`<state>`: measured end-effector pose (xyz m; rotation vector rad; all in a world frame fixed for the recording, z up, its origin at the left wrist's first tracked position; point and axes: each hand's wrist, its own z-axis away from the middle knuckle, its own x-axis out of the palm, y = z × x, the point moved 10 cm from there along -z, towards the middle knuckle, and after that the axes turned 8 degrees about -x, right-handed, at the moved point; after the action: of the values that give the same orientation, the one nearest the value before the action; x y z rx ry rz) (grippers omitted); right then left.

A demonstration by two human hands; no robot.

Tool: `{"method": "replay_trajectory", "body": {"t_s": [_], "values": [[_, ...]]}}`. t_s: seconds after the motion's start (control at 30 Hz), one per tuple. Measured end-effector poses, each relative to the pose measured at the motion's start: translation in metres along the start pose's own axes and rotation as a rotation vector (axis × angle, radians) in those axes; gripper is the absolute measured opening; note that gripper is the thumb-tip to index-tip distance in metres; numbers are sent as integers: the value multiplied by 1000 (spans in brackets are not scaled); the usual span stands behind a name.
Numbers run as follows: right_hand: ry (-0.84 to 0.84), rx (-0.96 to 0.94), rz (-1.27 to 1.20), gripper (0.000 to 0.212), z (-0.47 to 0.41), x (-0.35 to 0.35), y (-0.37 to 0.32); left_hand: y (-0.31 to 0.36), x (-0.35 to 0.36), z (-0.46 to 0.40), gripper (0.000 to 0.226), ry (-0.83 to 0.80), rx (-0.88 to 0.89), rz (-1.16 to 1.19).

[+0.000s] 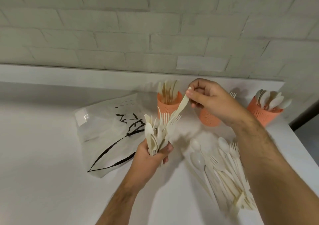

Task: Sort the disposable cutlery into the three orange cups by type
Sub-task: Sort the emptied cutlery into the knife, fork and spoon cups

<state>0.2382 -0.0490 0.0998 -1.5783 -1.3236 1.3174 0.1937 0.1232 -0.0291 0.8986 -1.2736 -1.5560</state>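
Note:
My left hand (151,157) grips a mixed bunch of cream cutlery (158,131), tines and bowls pointing up. My right hand (210,98) pinches the handle end of one fork (179,109), whose tines hang down by the bunch. Three orange perforated cups stand at the back. The left cup (168,106) holds knives. My right hand largely covers the middle cup (208,118), with a fork's tines (233,94) showing above it. The right cup (262,112) holds spoons. A loose pile of spoons and forks (222,169) lies on the table under my right forearm.
A clear plastic bag (107,133) with black lettering and a black drawstring lies left of my left hand on the white table (43,155). A pale brick wall rises behind a low ledge. The table's right edge runs just past the right cup.

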Motion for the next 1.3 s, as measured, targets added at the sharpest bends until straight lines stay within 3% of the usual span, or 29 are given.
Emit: {"method": "replay_trajectory", "body": {"t_s": [0.17,0.47,0.6,0.73,0.8,0.93,1.1,1.2,1.3], "values": [[-105,59,70,7,16,24,13,8,7,0,11,-17,30,-4],[-15,90,95,14,21,26,14,1,4,-5,13,1,12,-123],[131,6,25,13,17,17,8,-3,3,-8,14,9,-9,-119],[477,-137,-153,14,2,-32,-8,-2,-1,-9,11,26,-5,-73],[550,-211,-74,13,-8,-48,-14,-4,-8,-12,12,78,-5,-55],[506,-208,217,4,-45,-46,9,-3,-18,-18,23,164,7,52],[379,-55,468,9,-74,-23,58,-1,-18,-22,18,158,10,202],[228,92,554,24,-77,-7,87,0,-16,-22,19,124,-17,262],[344,61,624,29,-64,-17,75,-4,-18,-25,21,149,-58,328]]}}
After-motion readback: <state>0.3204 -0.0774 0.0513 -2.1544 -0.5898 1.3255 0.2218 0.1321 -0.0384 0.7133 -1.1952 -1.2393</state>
